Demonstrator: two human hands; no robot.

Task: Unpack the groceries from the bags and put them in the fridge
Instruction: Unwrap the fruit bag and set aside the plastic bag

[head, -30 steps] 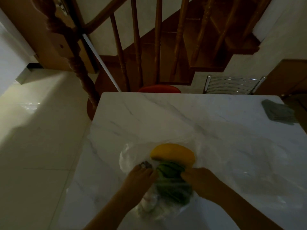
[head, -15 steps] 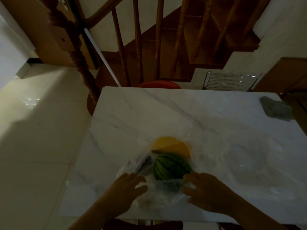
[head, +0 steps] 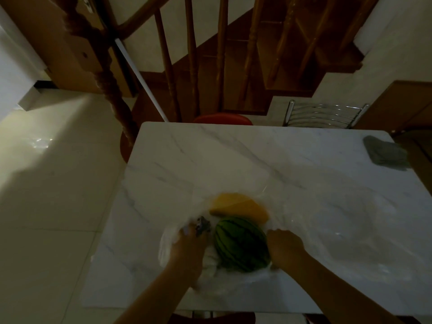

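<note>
There, near the table's (head: 233, 160) near edge, a small striped watermelon (head: 240, 244) sits in an opened clear plastic bag (head: 168, 244), a yellow fruit (head: 240, 206) touching its far side. The left hand (head: 187, 250) bunches bag film; the right hand (head: 284, 246) cups the melon's right side. Far tabletop lies open; a grey cloth (head: 384, 153) rests at its far right corner. No readable writing.

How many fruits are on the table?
2: a striped watermelon between both hands, and a yellow melon just behind it. The plastic bag may hide more.
</note>
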